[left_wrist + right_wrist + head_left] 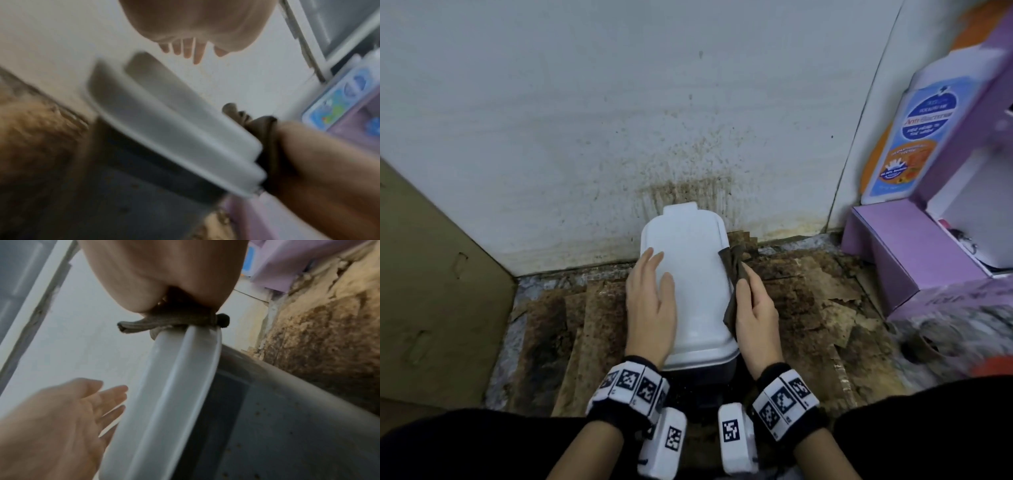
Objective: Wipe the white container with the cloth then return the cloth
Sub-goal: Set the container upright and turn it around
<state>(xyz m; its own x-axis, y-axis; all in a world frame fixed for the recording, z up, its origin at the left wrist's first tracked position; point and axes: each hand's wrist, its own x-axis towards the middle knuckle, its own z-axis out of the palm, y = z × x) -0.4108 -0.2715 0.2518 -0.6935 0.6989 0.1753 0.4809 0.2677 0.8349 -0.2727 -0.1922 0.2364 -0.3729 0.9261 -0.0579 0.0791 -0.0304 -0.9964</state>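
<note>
Your flat left hand [650, 301] barely steadies the white container [690, 284], so your right hand [755, 308], gripping the cloth [732, 274], could shove it sideways.

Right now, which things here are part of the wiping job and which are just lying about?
In the job:
white container
brown cloth, held in the right hand against the container's right edge
left hand, open over the lid

Lying about:
purple box
blue-labelled pack
cardboard box
stained wall
</note>
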